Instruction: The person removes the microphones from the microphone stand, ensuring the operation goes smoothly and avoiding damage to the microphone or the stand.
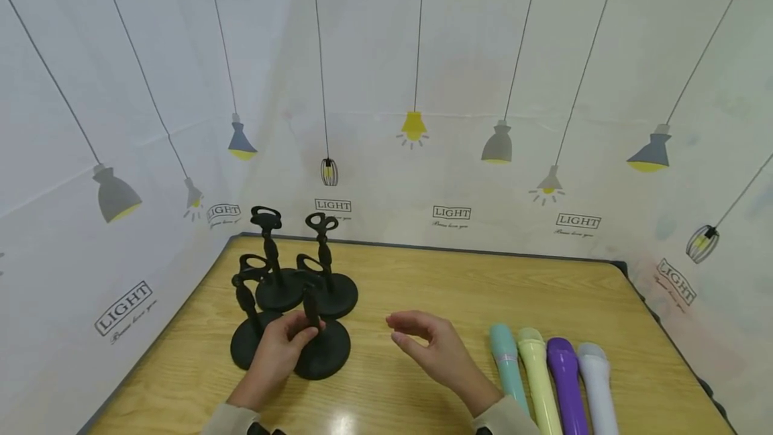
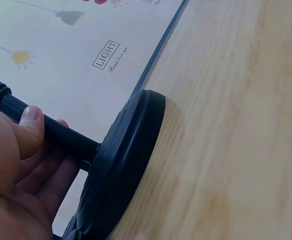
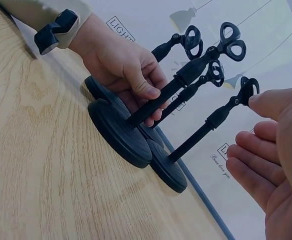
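My left hand (image 1: 282, 343) grips the pole of the nearest black desktop microphone stand (image 1: 324, 354), low above its round base. In the left wrist view the thumb lies along one side of the pole (image 2: 68, 137) with fingers behind it, and the base (image 2: 128, 160) meets the wooden surface. My right hand (image 1: 437, 349) hovers to the right of that stand, thumb and fingers loosely curved and apart, holding nothing. Other black microphone stands (image 1: 273, 287) stand upright close behind and left of the gripped one. Their tops carry ring-shaped clips (image 3: 233, 42).
Several microphones lie side by side at the table's right front: a turquoise one (image 1: 506, 361), a pale yellow one (image 1: 537, 374), a purple one (image 1: 566, 381) and a white one (image 1: 596, 381). A lamp-printed white cloth (image 1: 374, 52) rises behind the wooden table (image 1: 459, 280).
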Action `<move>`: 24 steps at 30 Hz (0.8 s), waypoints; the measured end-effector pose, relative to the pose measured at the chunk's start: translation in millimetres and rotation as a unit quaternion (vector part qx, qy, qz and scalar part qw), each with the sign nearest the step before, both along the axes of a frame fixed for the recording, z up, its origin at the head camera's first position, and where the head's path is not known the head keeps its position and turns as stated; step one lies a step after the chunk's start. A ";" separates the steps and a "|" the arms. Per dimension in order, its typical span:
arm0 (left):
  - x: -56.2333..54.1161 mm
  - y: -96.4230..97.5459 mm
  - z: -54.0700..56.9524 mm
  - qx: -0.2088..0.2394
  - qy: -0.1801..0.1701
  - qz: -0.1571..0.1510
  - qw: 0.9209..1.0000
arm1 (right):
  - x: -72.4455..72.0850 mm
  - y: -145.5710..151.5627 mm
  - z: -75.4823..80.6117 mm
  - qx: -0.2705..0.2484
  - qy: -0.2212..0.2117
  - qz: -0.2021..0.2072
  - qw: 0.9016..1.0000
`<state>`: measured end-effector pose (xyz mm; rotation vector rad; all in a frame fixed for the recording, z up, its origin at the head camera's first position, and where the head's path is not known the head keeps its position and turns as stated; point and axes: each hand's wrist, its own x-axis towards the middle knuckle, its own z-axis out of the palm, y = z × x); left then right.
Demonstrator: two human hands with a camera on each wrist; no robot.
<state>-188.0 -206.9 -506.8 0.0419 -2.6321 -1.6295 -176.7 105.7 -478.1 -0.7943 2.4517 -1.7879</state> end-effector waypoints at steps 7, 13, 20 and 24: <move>1.5 -1.7 -0.5 -0.037 -0.004 0.007 0.999 | 1.6 2.0 1.3 0.005 -0.010 -0.002 1.000; 6.6 -1.9 4.9 -0.097 -0.007 0.029 0.995 | 4.5 4.5 2.9 0.004 -0.024 -0.014 1.000; 10.4 -1.8 11.6 -0.128 0.004 0.019 0.992 | 3.5 9.2 6.7 0.005 -0.006 -0.016 1.000; 14.3 -3.1 12.2 -0.119 0.000 -0.018 0.993 | 3.0 13.4 6.9 0.003 0.015 -0.018 1.000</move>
